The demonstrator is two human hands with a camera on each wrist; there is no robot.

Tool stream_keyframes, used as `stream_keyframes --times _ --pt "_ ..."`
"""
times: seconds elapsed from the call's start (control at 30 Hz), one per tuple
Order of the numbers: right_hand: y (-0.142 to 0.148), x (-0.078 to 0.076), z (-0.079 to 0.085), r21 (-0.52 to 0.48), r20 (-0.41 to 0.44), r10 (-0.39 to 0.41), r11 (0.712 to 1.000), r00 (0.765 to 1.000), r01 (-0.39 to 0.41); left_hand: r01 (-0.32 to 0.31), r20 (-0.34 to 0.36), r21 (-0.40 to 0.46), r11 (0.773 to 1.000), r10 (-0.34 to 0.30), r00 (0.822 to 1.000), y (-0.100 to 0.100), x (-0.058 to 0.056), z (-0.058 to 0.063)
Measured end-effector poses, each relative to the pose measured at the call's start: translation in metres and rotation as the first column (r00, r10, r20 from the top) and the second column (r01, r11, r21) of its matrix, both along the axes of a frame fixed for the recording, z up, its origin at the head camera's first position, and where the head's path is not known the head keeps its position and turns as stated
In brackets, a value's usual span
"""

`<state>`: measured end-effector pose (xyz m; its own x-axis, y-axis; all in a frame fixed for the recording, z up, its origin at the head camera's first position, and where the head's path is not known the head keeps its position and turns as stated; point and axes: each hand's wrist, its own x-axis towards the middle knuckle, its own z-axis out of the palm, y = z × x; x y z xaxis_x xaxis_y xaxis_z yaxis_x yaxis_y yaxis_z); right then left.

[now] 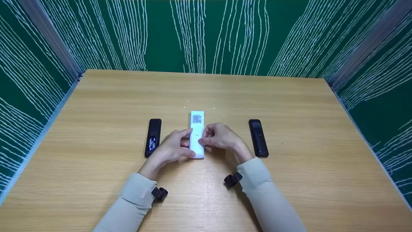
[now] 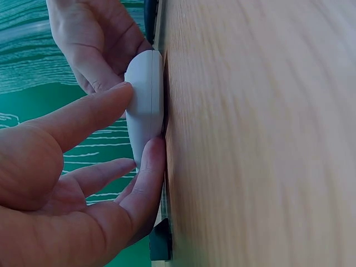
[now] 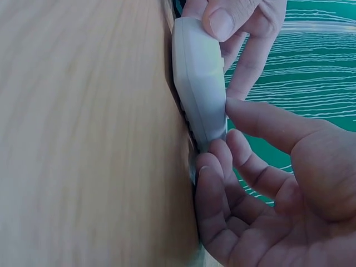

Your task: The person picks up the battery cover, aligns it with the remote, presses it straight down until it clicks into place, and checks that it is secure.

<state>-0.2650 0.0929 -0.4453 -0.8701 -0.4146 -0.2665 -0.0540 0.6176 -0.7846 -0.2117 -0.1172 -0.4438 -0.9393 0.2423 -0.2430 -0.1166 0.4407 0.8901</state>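
Note:
A white remote control (image 1: pixel 197 129) lies near the middle of the table, its back upward and a printed label at the far end. My left hand (image 1: pixel 172 146) grips its left side, with the thumb on the near end and fingers along the edge. From the right, my right hand (image 1: pixel 222 137) holds the same remote, its thumb pressing on the back and fingertips curled against the side edge. In the right wrist view, small buttons show along the remote's (image 3: pixel 203 80) underside, close to the tabletop.
Left of my hands lies a black remote (image 1: pixel 154 129) with its battery compartment uncovered and batteries (image 1: pixel 152 143) showing. Another black remote (image 1: pixel 258 138) lies back upward on the right. Small white specks (image 1: pixel 214 108) dot the wooden table (image 1: pixel 206 90). Green walls (image 1: pixel 161 35) stand around it.

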Motion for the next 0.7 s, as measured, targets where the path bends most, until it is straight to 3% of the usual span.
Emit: stream_keyframes --times 0.37,0.7 --pt "0.002 -0.0004 0.002 0.011 0.011 0.038 0.999 0.999 -0.038 -0.004 -0.01 0.029 1.0 0.004 1.0 0.0002 -0.0017 -0.0037" --pt "0.0015 0.0013 0.0013 0.031 -0.002 0.012 0.999 1.0 -0.012 -0.01 -0.005 0.037 0.999 0.01 1.0 -0.0001 -0.0005 -0.0026"
